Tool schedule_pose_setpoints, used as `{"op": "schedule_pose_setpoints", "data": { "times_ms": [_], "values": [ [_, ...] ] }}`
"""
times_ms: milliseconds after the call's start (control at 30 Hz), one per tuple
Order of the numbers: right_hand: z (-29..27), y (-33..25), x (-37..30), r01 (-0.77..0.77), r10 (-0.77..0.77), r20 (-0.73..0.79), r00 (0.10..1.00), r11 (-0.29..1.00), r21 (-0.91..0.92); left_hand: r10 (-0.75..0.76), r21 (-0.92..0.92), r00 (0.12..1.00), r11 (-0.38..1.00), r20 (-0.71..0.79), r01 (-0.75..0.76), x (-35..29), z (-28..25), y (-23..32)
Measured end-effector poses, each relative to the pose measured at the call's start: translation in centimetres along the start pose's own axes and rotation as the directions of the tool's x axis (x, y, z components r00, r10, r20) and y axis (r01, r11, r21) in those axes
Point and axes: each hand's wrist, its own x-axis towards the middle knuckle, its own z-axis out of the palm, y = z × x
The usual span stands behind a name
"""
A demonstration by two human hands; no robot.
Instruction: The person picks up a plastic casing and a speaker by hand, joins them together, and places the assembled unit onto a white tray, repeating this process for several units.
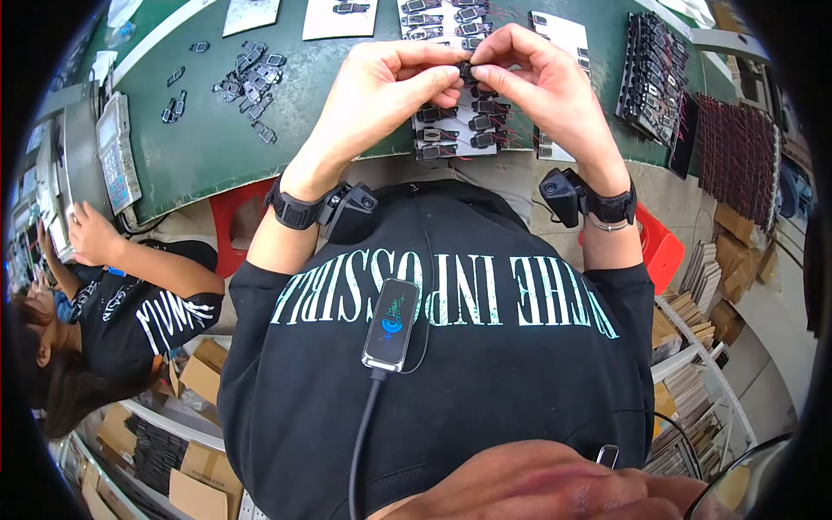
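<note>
My left hand (386, 92) and my right hand (544, 85) meet at the far middle of the view. Between their thumbs and fingertips they pinch one small black part (469, 73), mostly covered by the fingers. Beneath them lies a white board (465, 151) bearing rows of small black speaker-like units (436, 135) with thin red wires. Left of my left hand, a loose pile of small black frames (251, 85) is scattered on the green table (186, 152).
White sheets (338, 24) lie at the far edge. Farther right are another white board (559, 36), a stack of filled boards (652, 78) and dark red-wired bundles (735, 152). A keypad instrument (117, 152) stands left, near a co-worker's arm (156, 263). Red stools (657, 250) flank me.
</note>
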Motion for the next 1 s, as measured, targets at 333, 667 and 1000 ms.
{"op": "schedule_pose_setpoints", "data": {
  "times_ms": [333, 667, 1000],
  "values": [
    [0.5, 0.4, -0.8, -0.018, 0.018, -0.041, 0.999, 1.000, 0.008, 0.069, 0.016, 0.997, 0.998, -0.031, -0.068, -0.1, 0.7, -1.0],
    [2.7, 0.0, -2.2, 0.177, -0.272, -0.280, 0.920, 0.930, -0.322, 0.050, -0.142, 0.994, 0.988, -0.102, -0.064, 0.3, 1.4, -1.0],
    [3.4, 0.3, -2.3, 0.164, -0.307, -0.385, 0.870, 0.918, -0.362, 0.040, -0.231, 0.991, 0.971, -0.128, -0.069, 0.3, 2.4, -1.6]
  ]
}}
